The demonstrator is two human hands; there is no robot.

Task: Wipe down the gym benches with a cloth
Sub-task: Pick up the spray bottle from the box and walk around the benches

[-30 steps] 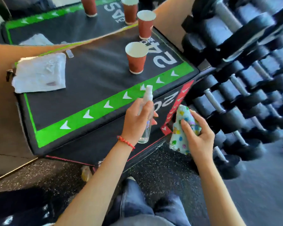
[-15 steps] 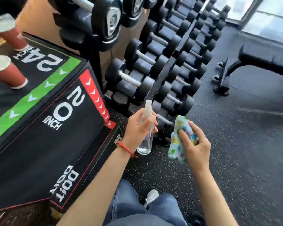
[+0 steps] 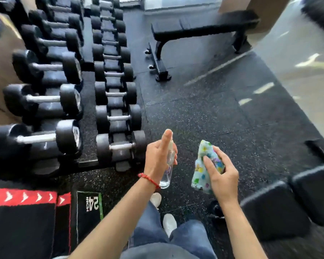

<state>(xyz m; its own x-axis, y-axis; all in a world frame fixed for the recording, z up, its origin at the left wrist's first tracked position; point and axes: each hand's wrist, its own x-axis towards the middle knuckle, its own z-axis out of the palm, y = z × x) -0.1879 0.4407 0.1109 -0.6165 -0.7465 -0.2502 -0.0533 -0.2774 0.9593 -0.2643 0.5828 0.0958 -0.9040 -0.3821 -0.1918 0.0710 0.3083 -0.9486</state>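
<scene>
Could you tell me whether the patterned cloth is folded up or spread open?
Folded up: the cloth is bunched into a compact wad in the right hand.

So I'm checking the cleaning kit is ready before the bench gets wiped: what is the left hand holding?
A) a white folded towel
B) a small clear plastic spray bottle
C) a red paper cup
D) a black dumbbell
B: the left hand, with a red cord bracelet at the wrist, grips the small clear plastic spray bottle, while the right hand holds the pale blue patterned cloth.
</scene>
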